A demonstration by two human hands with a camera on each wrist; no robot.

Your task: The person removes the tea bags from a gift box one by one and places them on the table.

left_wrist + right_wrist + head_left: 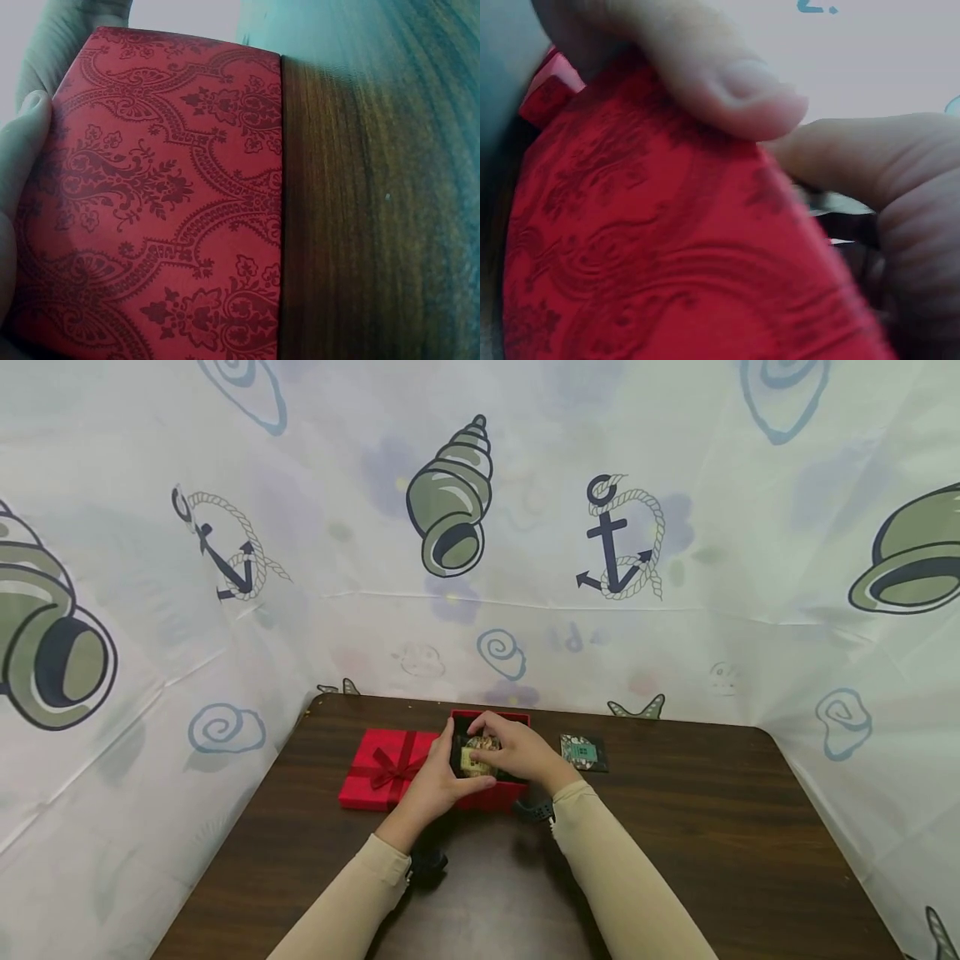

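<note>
A red box [487, 798] with a dark inside stands near the back of the table, its wall embossed with a floral pattern in both wrist views. My left hand [437, 779] holds it at the left, fingers along the side wall and thumb across the front rim. Over the open top, my right hand [525, 753] reaches in with bent fingers and pinches a small patterned packet [476, 763] with a cream label. The box wall [150, 187] hides most of the right hand in the left wrist view. In the right wrist view, the left thumb [739, 97] lies over the rim.
Left of the box lies a red lid [377, 747] with a dark red ribbon bow [393, 771]. A second packet [583, 752], dark with a green label, lies flat to the right. Behind the brown wooden table [697, 827] hangs a shell-and-anchor printed curtain [540, 643].
</note>
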